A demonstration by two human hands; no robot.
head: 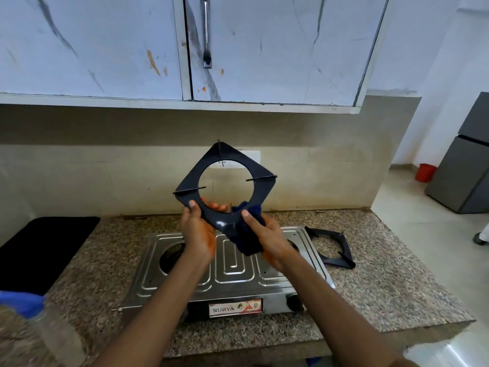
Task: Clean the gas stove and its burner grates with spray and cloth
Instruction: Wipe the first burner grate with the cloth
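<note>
Both hands' fingers [192, 205] grip the raised grate [225, 185], right through cloth [247, 234].

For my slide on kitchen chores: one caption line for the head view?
Left hand holds a burner grate above the stove while right hand wipes it with a blue cloth.

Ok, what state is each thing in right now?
Held grate: lifted off stove, tilted.
Left hand: grips its edge.
Right hand: holds dark blue cloth against it.
Second grate: flat on counter.
Stove: both grates off.
Cabinet doors: closed.
</note>
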